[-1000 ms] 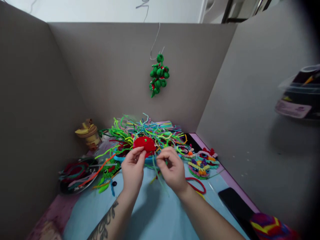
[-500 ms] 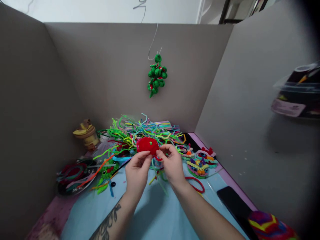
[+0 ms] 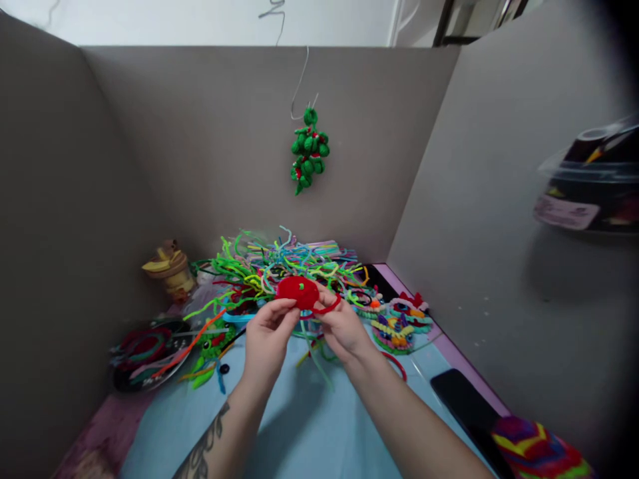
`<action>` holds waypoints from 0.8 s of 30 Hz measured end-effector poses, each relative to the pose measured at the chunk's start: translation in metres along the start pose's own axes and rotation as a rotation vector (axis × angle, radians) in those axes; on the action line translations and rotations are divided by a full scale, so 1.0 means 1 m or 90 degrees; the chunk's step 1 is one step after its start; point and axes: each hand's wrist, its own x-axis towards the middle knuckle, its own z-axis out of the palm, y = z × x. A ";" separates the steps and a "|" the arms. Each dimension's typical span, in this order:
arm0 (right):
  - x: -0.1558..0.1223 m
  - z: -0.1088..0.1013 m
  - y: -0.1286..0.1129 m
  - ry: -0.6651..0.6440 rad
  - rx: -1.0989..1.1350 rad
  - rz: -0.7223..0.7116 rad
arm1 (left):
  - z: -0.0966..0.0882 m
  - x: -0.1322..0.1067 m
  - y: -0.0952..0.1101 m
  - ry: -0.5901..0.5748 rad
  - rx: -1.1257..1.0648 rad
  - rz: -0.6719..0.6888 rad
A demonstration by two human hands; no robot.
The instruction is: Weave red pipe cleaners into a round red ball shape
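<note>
Between my two hands a rounded red pipe-cleaner piece [image 3: 298, 293] with a small green spot is held up above the table. My left hand [image 3: 269, 327] pinches its lower left edge between thumb and fingers. At its right side my right hand [image 3: 344, 322] is closed on the piece, and a loose red pipe-cleaner end [image 3: 329, 306] curves across those fingers. The fingertips of the right hand are partly hidden behind the red piece. Pale green strands [image 3: 314, 352] lie on the table below the hands.
A heap of coloured pipe cleaners [image 3: 239, 266] lies behind. To the left are a dark plate [image 3: 130, 379] and a green pipe-cleaner figure [image 3: 214, 339]. Colourful pipe-cleaner pieces [image 3: 397, 336] and a black phone [image 3: 464, 409] lie right. A green ornament [image 3: 310, 153] hangs from a wire.
My right hand has turned and shifted slightly, and the loose red end now arcs over its fingers. My left hand keeps its pinch on the red piece. The view has shifted a little.
</note>
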 end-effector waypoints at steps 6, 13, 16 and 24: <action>0.002 -0.005 0.000 0.049 -0.039 -0.003 | -0.003 0.003 -0.003 0.020 0.002 0.019; -0.006 0.005 0.012 0.063 -0.093 -0.071 | -0.006 0.006 -0.009 0.071 0.008 0.039; -0.005 0.003 0.011 0.092 -0.124 -0.096 | -0.006 0.005 -0.007 0.049 0.009 0.034; 0.010 -0.021 -0.001 0.190 -0.123 -0.135 | -0.001 0.005 -0.005 0.010 -0.042 -0.093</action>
